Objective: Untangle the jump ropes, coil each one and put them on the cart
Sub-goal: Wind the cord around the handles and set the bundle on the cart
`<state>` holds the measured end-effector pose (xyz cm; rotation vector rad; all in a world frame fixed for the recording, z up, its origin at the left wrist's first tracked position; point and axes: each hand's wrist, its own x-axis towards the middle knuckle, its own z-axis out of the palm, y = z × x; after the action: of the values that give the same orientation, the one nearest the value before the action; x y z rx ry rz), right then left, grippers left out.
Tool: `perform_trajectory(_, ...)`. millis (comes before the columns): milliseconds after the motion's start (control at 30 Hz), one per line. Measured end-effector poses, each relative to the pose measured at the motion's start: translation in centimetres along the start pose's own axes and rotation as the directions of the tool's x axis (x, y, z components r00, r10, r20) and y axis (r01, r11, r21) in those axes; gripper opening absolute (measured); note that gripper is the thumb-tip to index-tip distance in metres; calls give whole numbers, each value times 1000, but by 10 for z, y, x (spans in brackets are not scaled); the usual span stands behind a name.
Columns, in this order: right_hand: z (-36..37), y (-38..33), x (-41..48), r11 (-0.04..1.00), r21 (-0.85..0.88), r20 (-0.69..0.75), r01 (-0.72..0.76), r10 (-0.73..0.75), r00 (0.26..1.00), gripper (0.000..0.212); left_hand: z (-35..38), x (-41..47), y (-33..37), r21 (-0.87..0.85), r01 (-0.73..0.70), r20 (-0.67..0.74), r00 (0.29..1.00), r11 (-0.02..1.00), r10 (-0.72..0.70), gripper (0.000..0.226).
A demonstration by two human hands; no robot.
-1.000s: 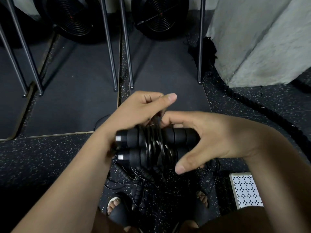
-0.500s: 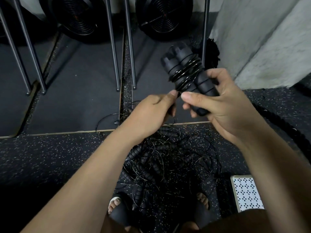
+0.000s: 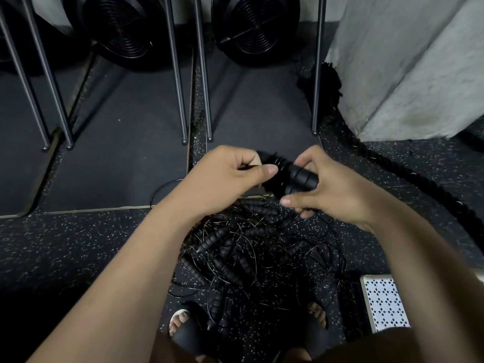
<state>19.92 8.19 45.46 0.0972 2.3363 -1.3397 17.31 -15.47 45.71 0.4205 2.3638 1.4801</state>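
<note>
The left hand and right hand clasp one coiled jump rope above the tangled pile, most ropes apparently yet unsorted.

Loose rope pile covers the floor under my left hand and right hand, spreading back to my feet. Both hands grip the coiled rope above its far edge. Open speckled floor left of the pile, bare mat beyond. Steel legs fence the far side, with narrow gaps. Right: thick rope along the floor, concrete wall behind it, white patterned panel near my right foot.
</note>
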Motion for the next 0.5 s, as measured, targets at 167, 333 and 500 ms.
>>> perform_trajectory(167, 8, -16, -14, 999, -33, 345, 8, 4, 939, 57, -6, 1, -8, -118, -5, 55, 998, 993, 11, 53)
perform_trajectory(333, -8, -32, -36, 1000, 22, 522, -3, -9, 853, 67, -16, 0, -13, -187, -21, 172, 984, 982, 54, 41)
perform_trajectory(500, -18, -33, -37, 955, 276, 522, 108, -243, 818, 62, -14, 2, 2, -222, 25, 317, 947, 975, 48, 41)
